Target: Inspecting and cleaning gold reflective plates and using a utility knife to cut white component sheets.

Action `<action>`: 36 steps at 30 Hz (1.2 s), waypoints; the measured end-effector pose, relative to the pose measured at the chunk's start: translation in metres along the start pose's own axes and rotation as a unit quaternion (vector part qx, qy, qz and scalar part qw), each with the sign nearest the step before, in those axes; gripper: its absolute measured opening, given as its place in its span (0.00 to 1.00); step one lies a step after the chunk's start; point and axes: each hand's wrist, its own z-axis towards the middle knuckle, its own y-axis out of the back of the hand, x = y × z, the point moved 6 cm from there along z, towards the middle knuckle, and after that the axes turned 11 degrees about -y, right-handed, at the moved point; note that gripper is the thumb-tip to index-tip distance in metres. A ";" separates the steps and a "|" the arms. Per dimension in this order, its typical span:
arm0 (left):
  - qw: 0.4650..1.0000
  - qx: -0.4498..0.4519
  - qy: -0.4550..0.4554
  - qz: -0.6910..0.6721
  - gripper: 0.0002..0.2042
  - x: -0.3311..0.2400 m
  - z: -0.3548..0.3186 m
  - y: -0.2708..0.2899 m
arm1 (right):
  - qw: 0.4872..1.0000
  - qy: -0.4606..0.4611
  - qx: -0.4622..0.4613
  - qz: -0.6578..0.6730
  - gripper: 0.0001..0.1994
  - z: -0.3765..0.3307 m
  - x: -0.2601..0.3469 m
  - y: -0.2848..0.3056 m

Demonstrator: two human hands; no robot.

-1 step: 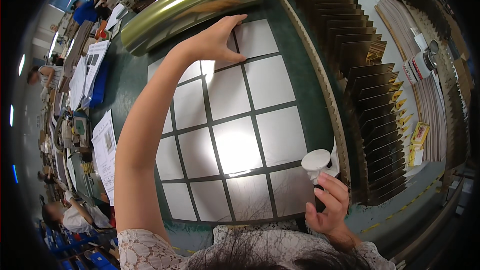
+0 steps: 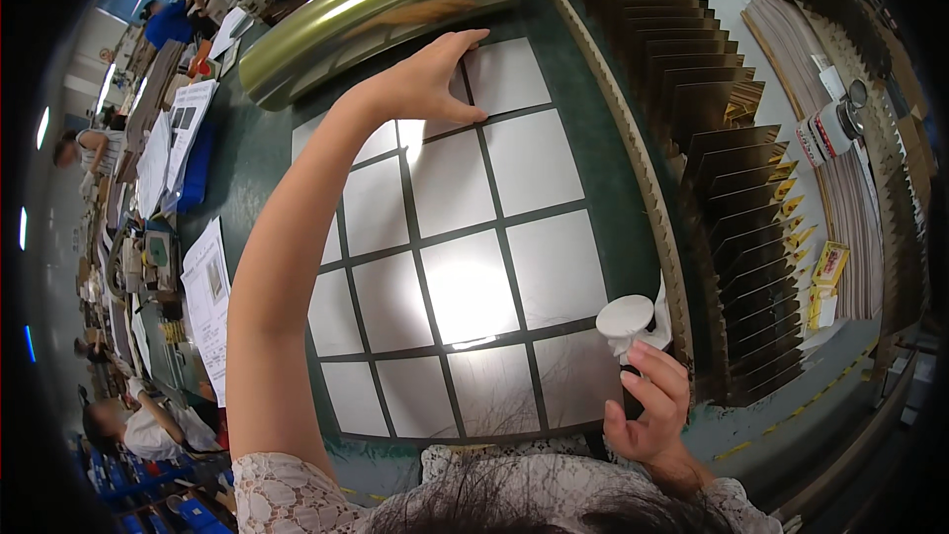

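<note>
- Left hand (image 2: 420,81): released, thumb and fingers spread wide over the far rows of silvery square plates (image 2: 542,166) on the green tabletop (image 2: 617,206).
- Right hand (image 2: 652,403): half-curled, fingertips at the white round-topped object (image 2: 625,316); whether gripping, cannot tell.
- Beyond the plates: glossy olive-gold roll (image 2: 386,22).

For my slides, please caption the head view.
Left hand over silvery panels, right hand at a white round-topped object.

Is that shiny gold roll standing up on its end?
No, the shiny gold roll lies on its side, just beyond the left hand.
</note>
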 end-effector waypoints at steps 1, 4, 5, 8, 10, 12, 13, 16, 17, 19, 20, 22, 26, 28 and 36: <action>1.000 0.002 0.003 0.000 0.45 0.001 0.000 -0.001 | 1.000 -0.001 -0.001 0.000 0.19 0.000 0.000 0.000; 1.000 0.000 -0.004 0.011 0.45 0.005 0.000 -0.001 | 1.000 -0.001 0.002 0.001 0.19 0.001 0.000 -0.001; 1.000 -0.003 -0.014 0.021 0.46 0.005 0.000 0.000 | 1.000 -0.001 0.002 0.001 0.19 0.001 0.001 0.000; 1.000 -0.002 -0.005 0.017 0.46 0.006 0.000 0.000 | 1.000 -0.001 0.002 0.003 0.20 0.001 0.001 0.000; 1.000 -0.001 -0.003 0.013 0.46 0.005 -0.001 0.000 | 1.000 -0.003 0.005 0.001 0.20 0.001 0.002 0.001; 1.000 0.000 -0.002 0.010 0.47 0.004 -0.002 -0.001 | 1.000 -0.002 0.005 0.002 0.20 0.001 0.002 0.000; 1.000 -0.001 0.010 0.011 0.44 0.003 -0.002 -0.001 | 1.000 -0.001 0.005 0.003 0.20 0.001 0.001 -0.001; 0.998 -0.020 -0.028 0.043 0.36 -0.002 -0.004 -0.001 | 1.000 0.004 0.000 0.003 0.20 0.001 0.002 -0.001; 0.994 -0.039 -0.078 0.072 0.31 -0.009 -0.006 0.001 | 1.000 0.002 -0.003 0.002 0.20 0.002 0.003 0.000; 0.983 -0.013 -0.086 0.160 0.27 -0.016 -0.005 -0.008 | 1.000 0.008 -0.010 0.007 0.19 0.001 0.004 0.000; 0.965 0.011 -0.091 0.247 0.24 -0.022 -0.004 -0.015 | 1.000 0.002 -0.018 0.002 0.19 0.002 0.003 0.001; 0.975 -0.008 -0.088 0.205 0.25 -0.033 -0.005 -0.022 | 0.999 0.019 -0.027 0.003 0.18 0.002 0.006 0.002; 0.962 -0.028 -0.074 0.263 0.22 -0.037 -0.006 -0.025 | 0.998 0.039 -0.045 -0.006 0.18 0.000 0.007 0.001; 0.952 -0.005 -0.030 0.305 0.23 -0.046 -0.013 -0.024 | 0.997 0.035 -0.070 -0.003 0.17 -0.002 0.007 0.000; 0.962 -0.102 -0.122 0.223 0.25 -0.146 -0.088 -0.007 | 0.976 0.147 -0.157 0.045 0.14 -0.035 0.011 0.019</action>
